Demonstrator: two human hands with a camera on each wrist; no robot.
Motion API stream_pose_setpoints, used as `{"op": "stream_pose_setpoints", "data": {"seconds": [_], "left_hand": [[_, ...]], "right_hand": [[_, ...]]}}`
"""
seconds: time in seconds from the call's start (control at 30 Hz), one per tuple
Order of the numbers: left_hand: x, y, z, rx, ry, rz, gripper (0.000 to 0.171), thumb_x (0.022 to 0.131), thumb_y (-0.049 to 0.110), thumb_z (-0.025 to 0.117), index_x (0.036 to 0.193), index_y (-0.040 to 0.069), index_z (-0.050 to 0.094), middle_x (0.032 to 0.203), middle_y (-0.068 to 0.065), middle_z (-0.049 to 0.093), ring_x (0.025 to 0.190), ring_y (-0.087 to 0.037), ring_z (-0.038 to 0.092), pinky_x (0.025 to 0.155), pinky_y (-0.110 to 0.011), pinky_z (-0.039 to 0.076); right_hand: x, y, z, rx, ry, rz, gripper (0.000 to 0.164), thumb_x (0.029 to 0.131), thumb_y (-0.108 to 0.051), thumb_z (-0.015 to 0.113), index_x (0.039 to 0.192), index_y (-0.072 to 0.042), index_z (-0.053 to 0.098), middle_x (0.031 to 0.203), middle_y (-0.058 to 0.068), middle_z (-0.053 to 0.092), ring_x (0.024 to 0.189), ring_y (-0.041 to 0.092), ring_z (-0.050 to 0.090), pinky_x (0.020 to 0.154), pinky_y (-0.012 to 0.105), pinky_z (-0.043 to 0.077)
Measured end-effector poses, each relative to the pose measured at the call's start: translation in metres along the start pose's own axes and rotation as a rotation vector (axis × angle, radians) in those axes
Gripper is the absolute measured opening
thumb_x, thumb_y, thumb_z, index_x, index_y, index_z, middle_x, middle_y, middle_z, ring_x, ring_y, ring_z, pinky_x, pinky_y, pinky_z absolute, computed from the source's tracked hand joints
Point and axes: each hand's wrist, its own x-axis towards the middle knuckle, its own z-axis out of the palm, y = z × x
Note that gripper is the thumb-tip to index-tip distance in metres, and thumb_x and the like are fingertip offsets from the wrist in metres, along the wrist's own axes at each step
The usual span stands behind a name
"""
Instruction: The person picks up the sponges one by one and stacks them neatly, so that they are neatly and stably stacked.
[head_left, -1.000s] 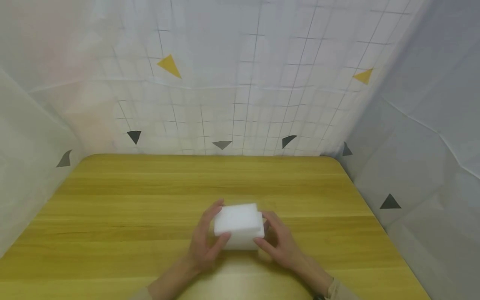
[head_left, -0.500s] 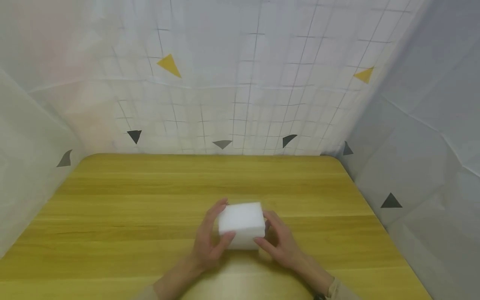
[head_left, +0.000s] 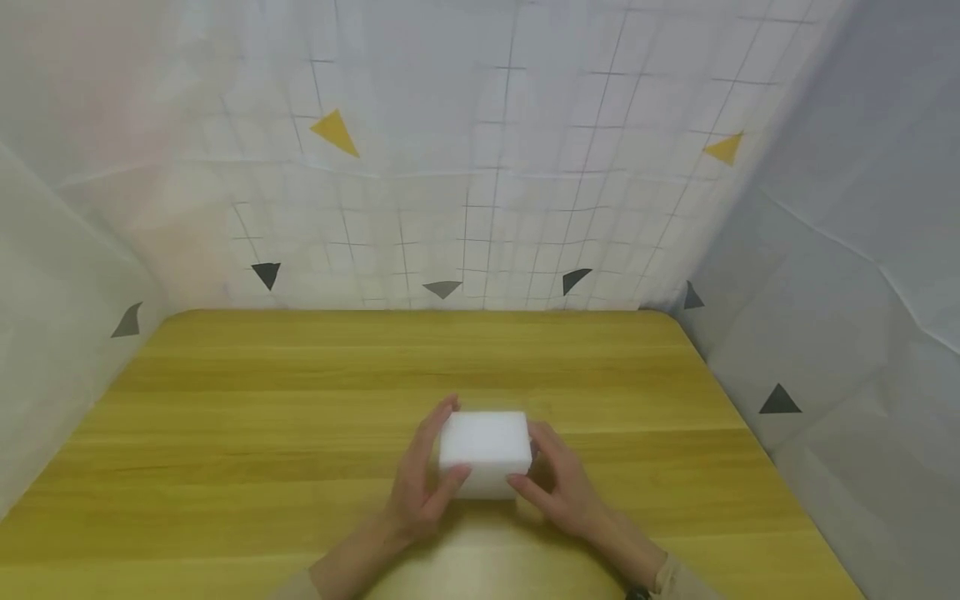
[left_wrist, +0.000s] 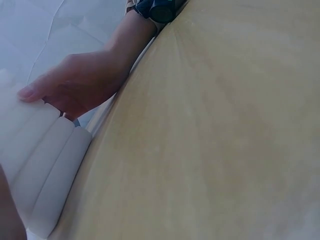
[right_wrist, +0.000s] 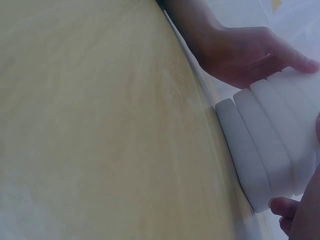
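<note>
A stack of several white sponges (head_left: 486, 437) stands on the wooden table between the two hands. In the right wrist view its separate layers (right_wrist: 265, 140) show, one flat on another. My left hand (head_left: 418, 487) grips the upper part of the stack from the left, thumb on the near face and fingers at the far side. From the right, my right hand (head_left: 564, 487) holds the stack's side, thumb near its front corner. The far fingertips of both hands are partly hidden behind the sponges. A dark watch (left_wrist: 162, 11) sits on the right wrist.
The wood-grain table (head_left: 262, 433) reaches back to a white sheet wall (head_left: 420, 225) with a grid pattern and yellow and dark triangles. Pale sheets (head_left: 847, 292) also hang along the left and right sides.
The top sponge, earlier offset to the left and slightly turned, has slid right and now lines up with the stack. My left hand moved right with it; the right hand stayed in place.
</note>
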Motion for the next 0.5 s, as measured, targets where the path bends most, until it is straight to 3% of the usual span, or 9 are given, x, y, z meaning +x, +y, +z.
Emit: {"op": "stream_pose_setpoints", "data": {"seconds": [0.33,0.5], "left_hand": [[-0.0006,-0.0005,0.0004,0.004,0.006,-0.056,0.069,0.091,0.018,0.065,0.142,-0.018,0.036,0.141,-0.026,0.049,0.130,-0.036,0.050,0.118,-0.032,0.036],[-0.0011,-0.0004,0.0000,0.002,0.000,-0.116,0.069,0.086,0.014,0.067,0.143,-0.012,0.038,0.136,-0.024,0.052,0.122,-0.030,0.054,0.112,-0.031,0.041]], "right_hand": [[0.0019,0.0003,-0.0003,0.014,0.002,-0.020,0.060,0.090,-0.021,0.073,0.142,-0.004,0.049,0.127,0.005,0.061,0.104,0.014,0.056,0.084,0.026,0.050],[0.0019,0.0001,-0.0005,0.015,0.004,-0.019,0.062,0.089,-0.021,0.073,0.143,-0.003,0.048,0.127,0.006,0.061,0.104,0.014,0.056,0.086,0.026,0.049]]}}
